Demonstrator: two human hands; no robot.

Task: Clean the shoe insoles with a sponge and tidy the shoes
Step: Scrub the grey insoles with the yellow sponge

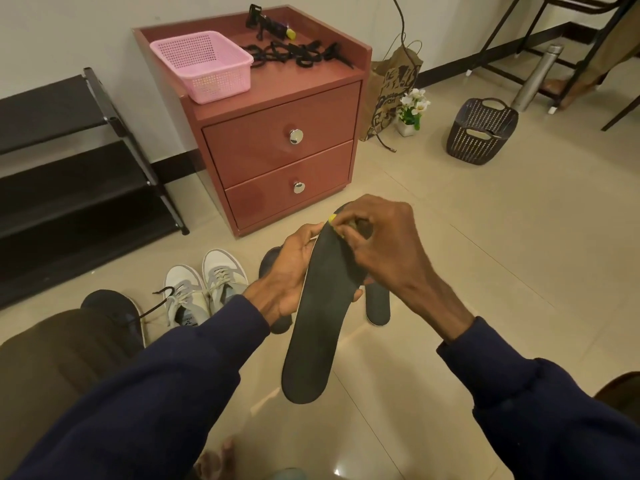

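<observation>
Left hand (287,271) grips dark insole (315,334) at its left edge. Right hand (384,244) pinches yellow sponge (332,219) against the far end. White sneakers (204,289) on floor at left

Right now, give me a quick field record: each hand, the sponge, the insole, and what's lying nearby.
left hand: grips the insole by its side edge
right hand: pinches the sponge
sponge: yellow, mostly hidden in the fingers, at the insole's far end
insole: dark, held above the floor
floor: white sneakers, black shoe, second insole
nightstand: pink basket, black laces
</observation>
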